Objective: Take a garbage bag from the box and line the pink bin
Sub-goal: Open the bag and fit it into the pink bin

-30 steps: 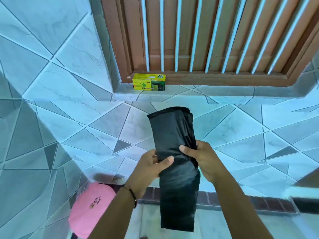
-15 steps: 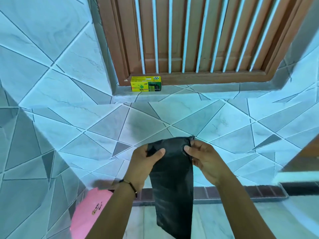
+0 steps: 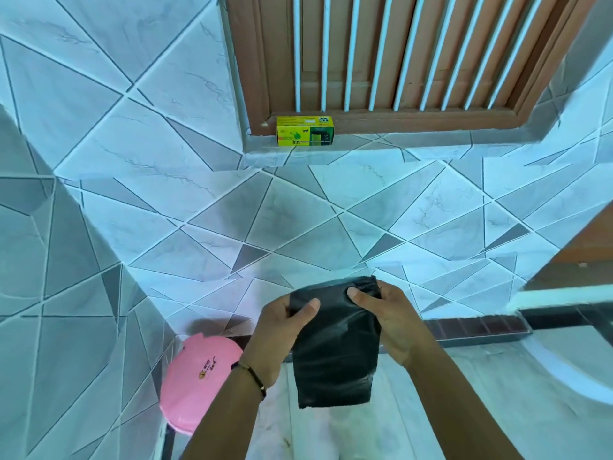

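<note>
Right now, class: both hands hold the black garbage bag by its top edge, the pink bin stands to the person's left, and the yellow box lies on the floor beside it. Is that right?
One detail is wrong. In the head view the yellow box sits on the window ledge, not on the floor. The rest holds: the left hand and right hand grip the black garbage bag at its top edge, and the pink bin stands to the left.

Tiled window ledge (image 3: 431, 142), yellow-green box (image 3: 305, 131) on it, against wooden frame (image 3: 414, 119)
</note>
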A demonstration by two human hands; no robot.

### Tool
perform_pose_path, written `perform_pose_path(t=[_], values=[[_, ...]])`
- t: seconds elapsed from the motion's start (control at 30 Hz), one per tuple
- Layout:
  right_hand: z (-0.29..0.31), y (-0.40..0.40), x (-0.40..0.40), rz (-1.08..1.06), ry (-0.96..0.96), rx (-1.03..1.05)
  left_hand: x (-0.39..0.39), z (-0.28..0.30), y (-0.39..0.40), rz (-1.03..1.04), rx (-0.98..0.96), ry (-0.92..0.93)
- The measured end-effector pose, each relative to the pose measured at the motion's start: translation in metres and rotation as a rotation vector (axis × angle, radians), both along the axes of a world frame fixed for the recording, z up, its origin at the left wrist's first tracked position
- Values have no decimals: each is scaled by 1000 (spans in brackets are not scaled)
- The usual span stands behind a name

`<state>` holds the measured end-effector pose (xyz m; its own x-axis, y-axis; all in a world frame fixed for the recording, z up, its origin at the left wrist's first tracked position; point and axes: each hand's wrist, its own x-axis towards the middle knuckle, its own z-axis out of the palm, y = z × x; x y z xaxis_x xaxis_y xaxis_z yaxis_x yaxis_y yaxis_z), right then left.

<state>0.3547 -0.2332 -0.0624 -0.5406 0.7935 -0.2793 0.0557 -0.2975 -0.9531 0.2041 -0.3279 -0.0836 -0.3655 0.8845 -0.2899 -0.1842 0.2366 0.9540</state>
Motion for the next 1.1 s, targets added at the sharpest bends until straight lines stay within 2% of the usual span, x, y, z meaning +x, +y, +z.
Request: perform_pose_path(t=[0.17,0.27,0.43,0.53,0.6,0.73,0.8,0.93,1.03,1.1], values=[[-13,-37,3,132,-78,-31,-2,-7,-26,169,108,-90],[-29,-53,6,103,-155,-11,-5,-15,-37,177,91,-128],[-24,-53,8,-18,-49,-52,8,-25,-52,25,45,-176],[-16,-48,9,73,-25,-58,14,-24,-47,159,69,-229],[-13,-45,12,179,-83,-54,15,-17,-40,263,76,-276],[-8,-41,17,292,-347,125,12,-8,-25,347,96,-292],[-7,-36,19,248,-384,212,14,-7,-20,320,78,-293],[-6,-27,20,81,-304,237,25,-6,-23,173,83,-342],[-5,-16,23,-13,-243,175,38,-5,-23,19,52,-251],[-4,-11,25,-24,-201,166,42,-4,-19,20,12,-153]])
